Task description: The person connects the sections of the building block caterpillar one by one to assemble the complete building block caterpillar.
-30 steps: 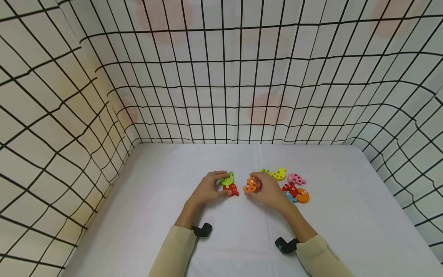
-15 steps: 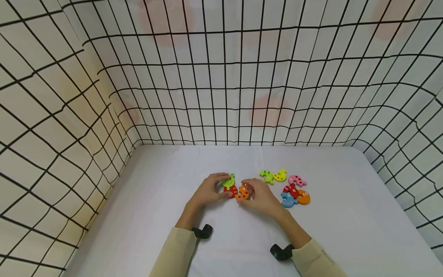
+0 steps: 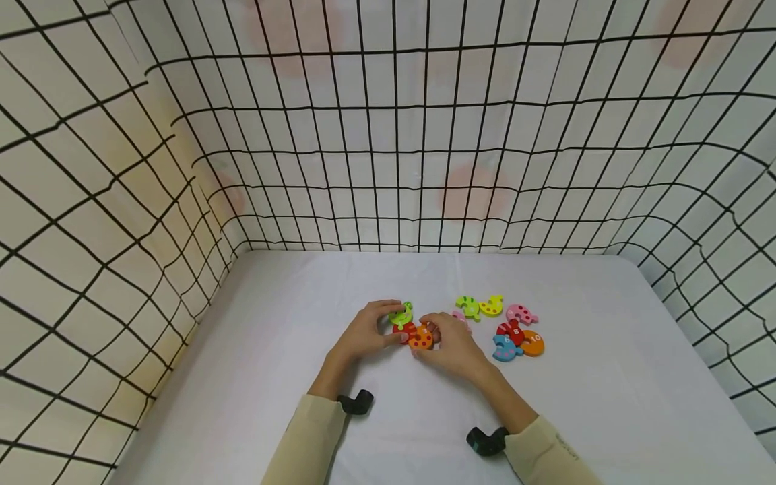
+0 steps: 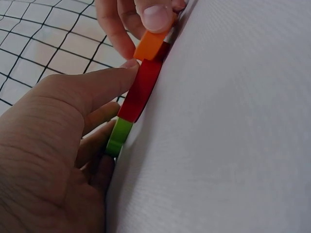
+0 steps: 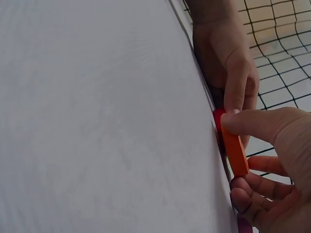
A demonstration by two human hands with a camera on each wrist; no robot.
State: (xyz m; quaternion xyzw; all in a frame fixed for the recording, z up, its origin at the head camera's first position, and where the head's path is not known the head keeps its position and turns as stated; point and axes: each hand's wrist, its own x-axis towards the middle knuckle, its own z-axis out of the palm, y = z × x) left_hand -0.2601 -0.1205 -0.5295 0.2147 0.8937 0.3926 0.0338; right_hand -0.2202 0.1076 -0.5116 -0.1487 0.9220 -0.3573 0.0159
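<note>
My left hand holds a green puzzle piece with a smiling face and a red puzzle piece joined below it. The thumb lies on the red piece's edge and the fingers curl round the green one, as the left wrist view shows from the side. An orange puzzle piece with red spots is pinched between the thumb and fingers of my right hand. It sits against the red piece, slightly overlapping it in the left wrist view; whether they are fully interlocked I cannot tell.
Right of my right hand lie more puzzle pieces: green striped, yellow, pink spotted, red, blue and orange. Another pink piece is partly behind the right hand. Black netting surrounds the white table.
My right hand has moved left with the orange spotted piece, bringing it from apart to against the red piece. The left hand stays almost still around the green and red pieces.
</note>
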